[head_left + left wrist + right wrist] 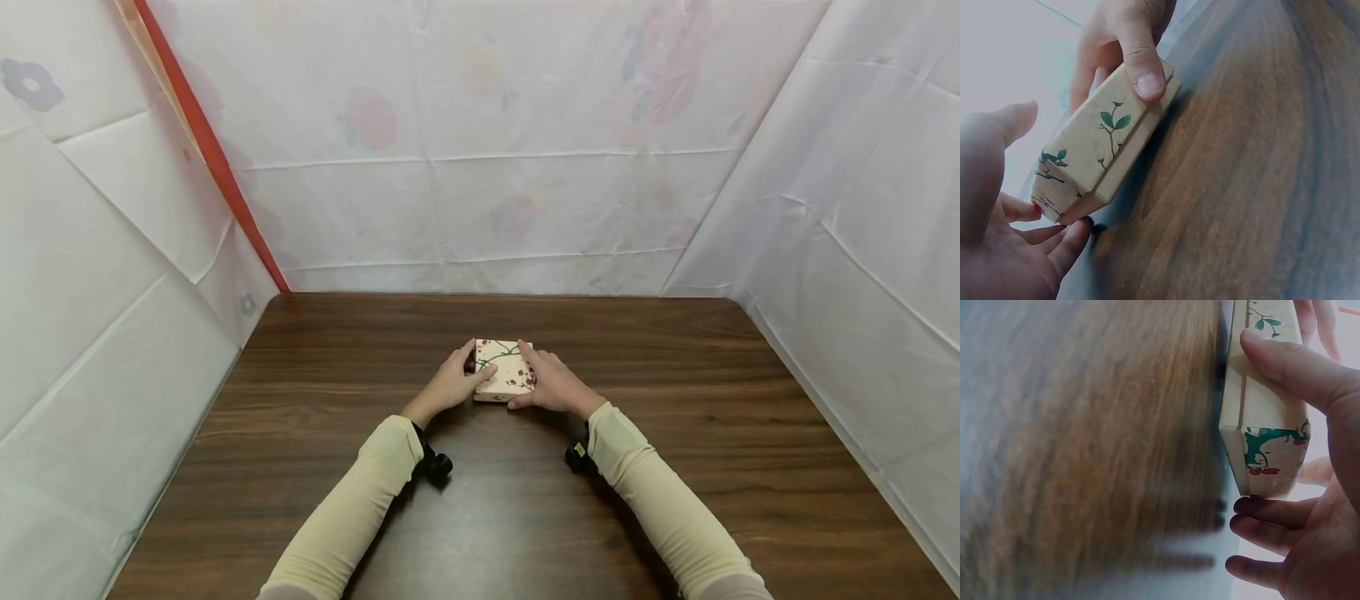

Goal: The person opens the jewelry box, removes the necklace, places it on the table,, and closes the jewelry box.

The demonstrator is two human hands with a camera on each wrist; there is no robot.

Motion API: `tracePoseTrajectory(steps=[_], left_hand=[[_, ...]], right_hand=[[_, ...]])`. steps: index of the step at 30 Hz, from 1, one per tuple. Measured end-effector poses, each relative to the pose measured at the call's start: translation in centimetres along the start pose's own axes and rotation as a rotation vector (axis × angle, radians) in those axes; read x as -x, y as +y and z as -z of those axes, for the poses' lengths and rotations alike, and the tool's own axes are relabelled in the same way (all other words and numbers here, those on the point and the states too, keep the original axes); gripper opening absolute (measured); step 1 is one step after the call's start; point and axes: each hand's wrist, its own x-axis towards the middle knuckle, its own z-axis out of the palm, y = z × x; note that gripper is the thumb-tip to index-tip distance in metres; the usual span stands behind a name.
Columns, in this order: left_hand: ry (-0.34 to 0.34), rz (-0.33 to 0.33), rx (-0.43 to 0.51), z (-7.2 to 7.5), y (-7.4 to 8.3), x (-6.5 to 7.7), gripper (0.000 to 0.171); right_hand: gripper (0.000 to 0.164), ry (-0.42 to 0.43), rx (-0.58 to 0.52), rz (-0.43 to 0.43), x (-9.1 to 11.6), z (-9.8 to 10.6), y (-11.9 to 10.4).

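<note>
A small cream box [504,367] with green stems and red flowers sits on the brown table. My right hand [553,383] grips it from the right; in the right wrist view, the thumb [1272,356] presses the near side, while lower fingers stay apart from it. From the left, my left hand [450,383] touches the box's end with its fingertips [1075,234]. Its thumb [1016,125] stands raised, clear of the box in the left wrist view. A small dark patch shows beside those fingertips; I cannot tell what it is.
The wood-grain table [495,517] reaches to a white patterned sheet [465,208] behind. More white sheeting hangs at both sides, and a red strip [210,150] runs down the left corner. Black wrist cameras [437,467] hang beneath both sleeves.
</note>
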Motion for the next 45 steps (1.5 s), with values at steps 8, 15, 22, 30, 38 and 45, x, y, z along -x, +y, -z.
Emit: tracePoseTrajectory(steps=[8,15,22,30,38,45], left_hand=[[-0.010,-0.044,0.097,0.1,-0.3,0.0,0.083],[-0.084,-0.086,0.047,0.3,-0.4,0.1,0.107],[-0.134,-0.123,-0.030,0.4,-0.4,0.4,0.120],[-0.102,-0.136,-0.046,0.3,-0.2,0.8,0.122],[-0.088,-0.159,-0.052,0.3,-0.1,1.2,0.123],[-0.016,-0.196,-0.108,0.1,-0.5,1.3,0.121]], right_hand=[[0.119,0.018,0.009,0.002,-0.1,-0.2,0.3],[0.124,0.028,0.005,-0.003,-0.2,0.1,0.5],[0.127,0.008,-0.006,-0.005,0.0,0.4,0.6],[0.120,0.024,-0.021,0.031,0.0,0.8,0.5],[0.109,0.037,-0.025,0.051,0.1,1.2,0.3],[0.107,0.040,-0.028,0.067,0.3,1.5,0.1]])
